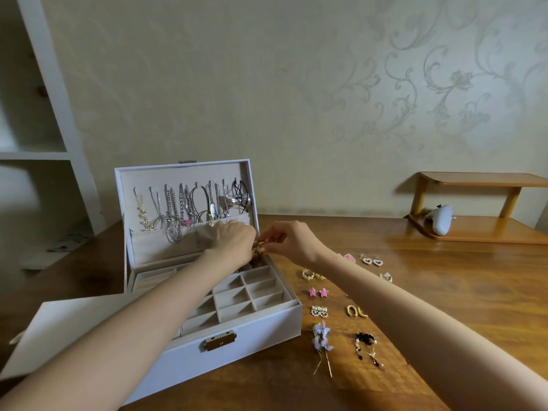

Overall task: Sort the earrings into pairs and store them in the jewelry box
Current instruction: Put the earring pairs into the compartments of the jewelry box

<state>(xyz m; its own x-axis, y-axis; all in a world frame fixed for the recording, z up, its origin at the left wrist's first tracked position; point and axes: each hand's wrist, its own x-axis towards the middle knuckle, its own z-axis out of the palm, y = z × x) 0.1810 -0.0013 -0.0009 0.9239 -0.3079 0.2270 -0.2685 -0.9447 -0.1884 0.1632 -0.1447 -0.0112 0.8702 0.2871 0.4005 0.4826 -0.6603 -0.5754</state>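
A white jewelry box (237, 348) stands open on the wooden table, with necklaces hanging in its lid (189, 209) and a grid of small compartments (252, 289). Over the box's far right corner my left hand (234, 241) and my right hand (286, 240) meet, both pinching gold earrings (261, 247). Paired earrings lie on the table to the right of the box: gold hoops (312, 275), pink stars (318, 292), heart pearls (372, 261), gold U-shapes (355, 311), lilac flowers (321, 339), black and gold drops (366, 347).
A small wooden shelf (480, 226) with a white object (441, 219) stands at the back right. A white sheet (74, 324) lies left of the box. A white shelving unit (53, 143) rises at the left, beyond the table edge.
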